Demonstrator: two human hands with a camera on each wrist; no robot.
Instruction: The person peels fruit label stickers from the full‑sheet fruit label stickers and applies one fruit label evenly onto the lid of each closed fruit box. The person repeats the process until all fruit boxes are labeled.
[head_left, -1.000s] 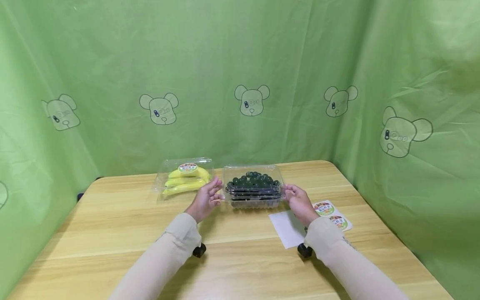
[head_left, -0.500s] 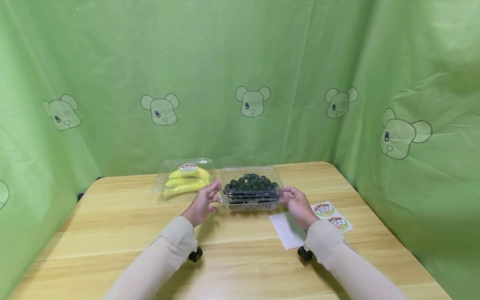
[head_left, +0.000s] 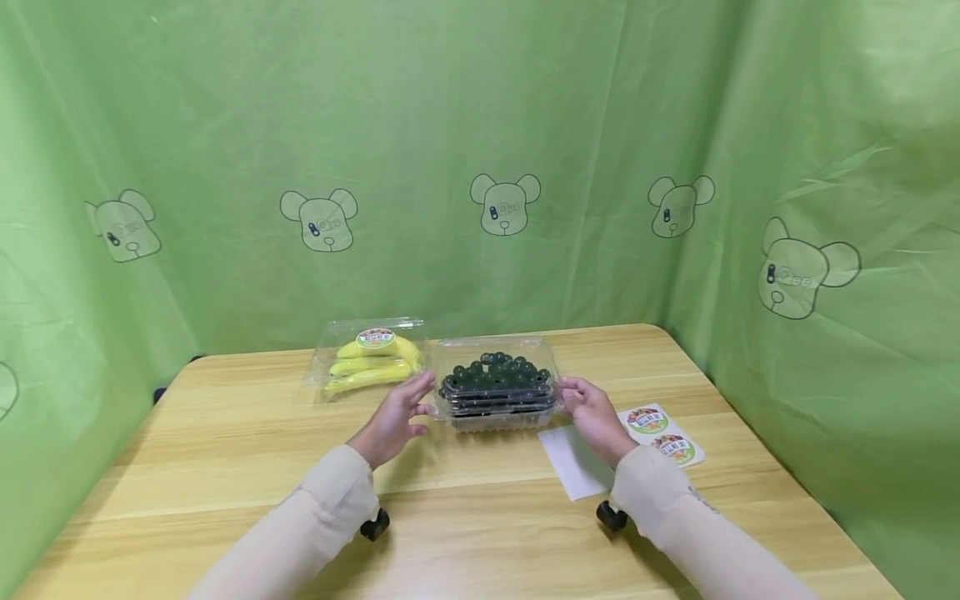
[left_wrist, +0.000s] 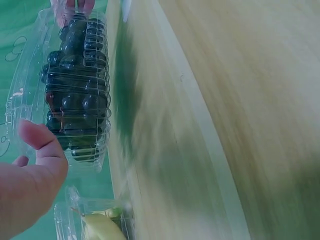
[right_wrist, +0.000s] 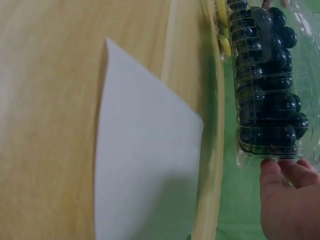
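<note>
A clear plastic clamshell box of dark grapes [head_left: 495,383] is between my two hands, its lid down over the fruit. My left hand [head_left: 390,421] holds the box's left end. In the left wrist view one bent digit [left_wrist: 47,150] lies against its clear edge. My right hand [head_left: 596,417] grips the opposite end, and in the right wrist view its fingertips [right_wrist: 272,167] meet the end of the box. Whether the box's base touches the table cannot be told. Behind my left hand sits another clear box with bananas [head_left: 375,367], bearing a round label [head_left: 376,337].
White backing paper [head_left: 573,462] and a sheet of round fruit stickers [head_left: 663,433] lie by my right forearm. The wooden table [head_left: 480,542] is enclosed by a green curtain [head_left: 420,100] printed with bear heads.
The grape box has shifted toward me and slightly left, together with both hands. The left hand has moved farthest. The banana box and the stickers have stayed in place.
</note>
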